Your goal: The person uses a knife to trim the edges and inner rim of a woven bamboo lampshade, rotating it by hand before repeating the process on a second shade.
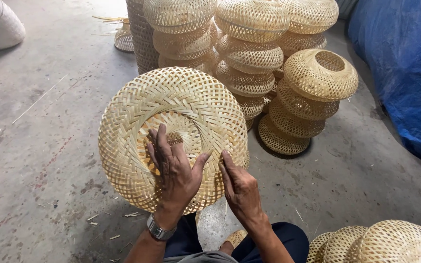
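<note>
A round woven bamboo basket (137, 107), pale yellow and dome-shaped, is held tilted toward me above a concrete floor. My left hand (171, 170), with a metal watch on the wrist, lies flat on its lower middle, fingers spread up to the rim of the centre opening. My right hand (239, 187) grips the basket's lower right edge, thumb and fingers pressed on the weave. My dark trouser knees show below the hands.
Stacks of similar woven baskets (249, 58) stand just behind, one topped by a basket with a round hole (320, 73). More baskets (386, 243) lie at the bottom right. A blue tarp (405, 68) covers something at the right. Bamboo slivers litter the floor (40, 146).
</note>
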